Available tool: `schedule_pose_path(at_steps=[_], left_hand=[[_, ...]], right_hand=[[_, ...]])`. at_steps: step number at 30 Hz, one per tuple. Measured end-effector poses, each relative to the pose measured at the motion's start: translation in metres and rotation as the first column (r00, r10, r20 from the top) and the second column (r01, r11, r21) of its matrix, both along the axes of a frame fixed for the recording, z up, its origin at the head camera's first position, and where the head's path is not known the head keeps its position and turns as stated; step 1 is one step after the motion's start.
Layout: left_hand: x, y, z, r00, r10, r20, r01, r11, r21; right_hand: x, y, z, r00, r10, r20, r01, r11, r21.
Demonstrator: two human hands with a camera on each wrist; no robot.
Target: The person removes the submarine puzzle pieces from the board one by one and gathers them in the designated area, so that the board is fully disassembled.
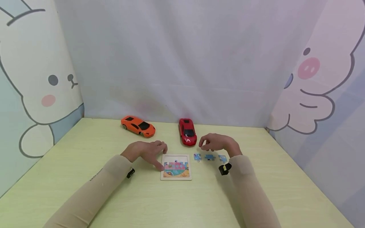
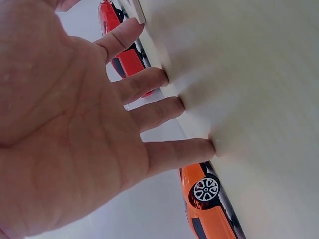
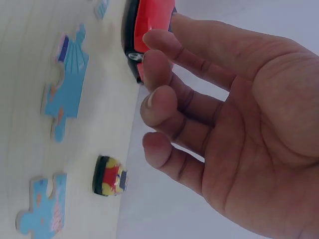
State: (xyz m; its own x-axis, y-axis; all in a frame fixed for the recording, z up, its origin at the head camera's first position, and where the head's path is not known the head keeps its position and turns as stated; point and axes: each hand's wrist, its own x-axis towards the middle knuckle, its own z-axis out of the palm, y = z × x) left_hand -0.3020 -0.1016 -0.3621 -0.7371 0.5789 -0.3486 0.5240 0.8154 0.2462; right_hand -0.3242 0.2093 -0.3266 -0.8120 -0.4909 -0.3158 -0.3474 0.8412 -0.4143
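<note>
A wooden-framed jigsaw puzzle (image 1: 176, 170) lies on the table, its lower part filled with pink and teal pieces and its upper strip pale. At the frame's left edge is my left hand (image 1: 149, 153). Its fingers are spread, and in the left wrist view the fingertips (image 2: 202, 148) rest on the tabletop, one at the frame's corner. My right hand (image 1: 216, 142) hovers above the loose blue puzzle pieces (image 1: 210, 157), fingers loosely bent with nothing between them. Two of these pieces show larger in the right wrist view, including one striped piece (image 3: 70, 82).
Behind the puzzle stand a red toy car (image 1: 188, 132) and, further left, an orange toy car (image 1: 138, 126). A small red, yellow and dark green object (image 3: 109, 176) stands beyond the pieces in the right wrist view. A pale curtain (image 1: 182, 63) borders the table's back.
</note>
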Motion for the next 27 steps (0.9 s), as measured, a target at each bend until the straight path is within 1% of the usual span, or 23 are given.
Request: schedule_pose_path(at_steps=[2, 6, 9, 13, 15, 21, 24, 27], left_hand=[[0.000, 0.000, 0.001, 1.000, -0.004, 0.000, 0.004, 1.000, 0.000], [0.002, 0.001, 0.002, 1.000, -0.003, 0.000, 0.003, 1.000, -0.003], [0.003, 0.001, 0.003, 1.000, -0.003, 0.002, 0.003, 1.000, -0.006], [0.004, 0.002, 0.005, 1.000, -0.002, 0.001, 0.002, 1.000, -0.013], [0.004, 0.003, 0.006, 1.000, -0.001, -0.001, 0.001, 1.000, -0.019], [0.004, 0.003, 0.004, 1.000, -0.003, -0.011, 0.003, 0.999, -0.039], [0.005, 0.004, 0.003, 1.000, 0.003, -0.020, -0.004, 0.999, -0.039], [0.006, 0.003, 0.003, 1.000, 0.015, -0.026, -0.016, 0.999, -0.033]], right_hand=[[0.002, -0.006, 0.001, 1.000, 0.011, -0.006, -0.011, 1.000, 0.013], [0.006, -0.019, 0.000, 1.000, 0.009, -0.024, -0.007, 0.998, 0.060], [0.008, -0.027, -0.002, 0.998, 0.041, -0.044, -0.038, 0.996, 0.081], [0.012, -0.038, -0.004, 0.992, 0.116, -0.055, -0.112, 0.992, 0.059], [0.014, -0.042, -0.005, 0.989, 0.136, -0.061, -0.134, 0.990, 0.045], [0.021, -0.054, -0.005, 0.980, 0.177, -0.085, -0.174, 0.984, 0.040], [0.024, -0.061, -0.006, 0.978, 0.193, -0.076, -0.191, 0.981, 0.040], [0.027, -0.069, -0.007, 0.981, 0.187, -0.054, -0.185, 0.982, 0.040]])
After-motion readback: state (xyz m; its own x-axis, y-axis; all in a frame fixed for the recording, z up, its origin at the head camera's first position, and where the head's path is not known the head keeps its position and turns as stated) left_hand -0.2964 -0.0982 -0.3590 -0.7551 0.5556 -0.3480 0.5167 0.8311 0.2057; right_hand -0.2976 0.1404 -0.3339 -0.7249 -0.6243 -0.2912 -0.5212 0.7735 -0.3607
